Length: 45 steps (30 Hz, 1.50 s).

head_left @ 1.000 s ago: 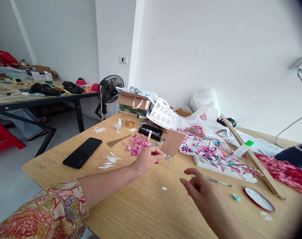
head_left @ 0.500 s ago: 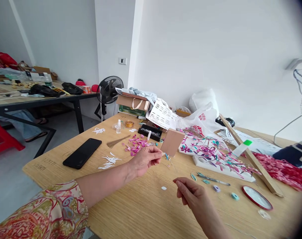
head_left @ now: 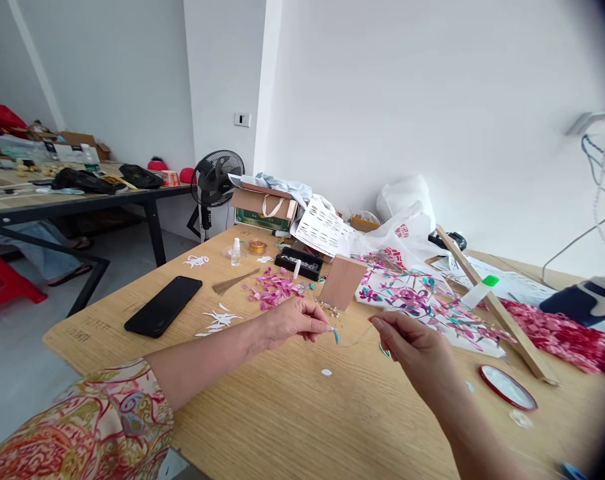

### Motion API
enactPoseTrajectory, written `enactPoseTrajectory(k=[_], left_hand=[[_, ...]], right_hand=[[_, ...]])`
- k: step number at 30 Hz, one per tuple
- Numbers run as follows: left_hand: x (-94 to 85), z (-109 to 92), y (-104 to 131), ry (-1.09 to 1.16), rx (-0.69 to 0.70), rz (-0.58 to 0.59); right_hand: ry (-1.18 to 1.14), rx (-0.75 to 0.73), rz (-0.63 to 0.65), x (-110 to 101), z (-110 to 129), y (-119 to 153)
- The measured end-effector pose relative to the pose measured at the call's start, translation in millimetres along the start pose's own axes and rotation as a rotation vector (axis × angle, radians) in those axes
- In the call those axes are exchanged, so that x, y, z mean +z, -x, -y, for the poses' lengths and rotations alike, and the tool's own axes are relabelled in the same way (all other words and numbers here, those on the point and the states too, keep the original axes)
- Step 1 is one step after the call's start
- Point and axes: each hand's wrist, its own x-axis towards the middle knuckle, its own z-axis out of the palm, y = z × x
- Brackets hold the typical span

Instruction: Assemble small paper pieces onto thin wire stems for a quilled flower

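My left hand point(head_left: 302, 320) pinches a small blue piece point(head_left: 336, 336) that hangs from its fingertips above the wooden table point(head_left: 262, 420). To its right, my right hand point(head_left: 400, 337) is closed at the fingertips on a thin thread point(head_left: 355, 343), which runs slack toward the blue piece. Below and between the hands lies a white oval piece point(head_left: 326, 372). Pink petals point(head_left: 272, 288) are spread behind my left hand, close to an upright wooden block point(head_left: 343, 283). Pink and teal flower sprays point(head_left: 417, 293) lie on white material behind my right hand.
A black phone point(head_left: 163, 307) and white cut pieces point(head_left: 217, 321) lie at left. Behind stand a small bottle point(head_left: 236, 253) and a black tray point(head_left: 298, 265). To the right are a wooden bar point(head_left: 497, 310), a red-rimmed disc point(head_left: 508, 387) and red-pink material point(head_left: 557, 333).
My right hand has moved up and slightly right, and the thread now shows stretching from its fingertips. My left hand has stayed nearly in place, with the blue piece hanging lower.
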Motion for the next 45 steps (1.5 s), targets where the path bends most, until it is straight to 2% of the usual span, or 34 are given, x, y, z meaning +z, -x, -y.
enactPoseTrajectory(k=[4,10,14,19,23,28,32,36,37,40,41,43,45], left_hand=[[1.5,-3.0,0.8,-0.082,0.027,-0.066],[2.3,-5.9,1.5,-0.059,0.092,-0.152],[1.1,-6.2,1.0,0.040,0.111,-0.156],[1.2,-3.6,-1.1,0.231,0.074,-0.120],[2.3,-1.7,-1.5,0.319,0.042,-0.075],[4.5,-0.5,0.4,0.354,0.017,-0.057],[5.8,-1.9,2.1,0.325,0.050,-0.024],[3.5,-4.8,3.9,0.221,0.091,-0.018],[2.7,-5.0,4.3,0.190,0.093,-0.024],[2.2,-3.6,4.3,0.120,0.104,-0.028],[2.8,-2.6,4.0,0.108,0.111,-0.023],[5.0,-0.6,3.3,0.099,0.120,-0.017],[7.6,0.7,2.9,0.095,0.126,-0.018]], right_hand=[[0.194,-0.095,-0.081,-4.7,14.5,6.5],[0.352,-0.115,-0.025,1.6,7.8,20.6],[0.354,-0.121,0.003,8.3,1.0,31.0],[0.323,-0.192,0.022,26.8,-7.2,44.4],[0.403,-0.248,0.081,39.9,-15.3,50.3],[0.480,-0.245,0.127,44.9,-15.0,50.8],[0.361,-0.154,0.177,35.9,-17.5,47.6],[0.242,0.114,0.256,-0.5,-35.7,42.8],[0.240,0.167,0.236,-11.9,-39.7,41.6],[0.237,0.228,0.028,-34.9,-37.4,38.4],[0.213,0.211,-0.022,-36.1,-31.1,37.2],[0.152,0.149,-0.020,-27.5,-12.9,33.9],[0.114,0.070,0.050,-9.2,5.9,29.1]])
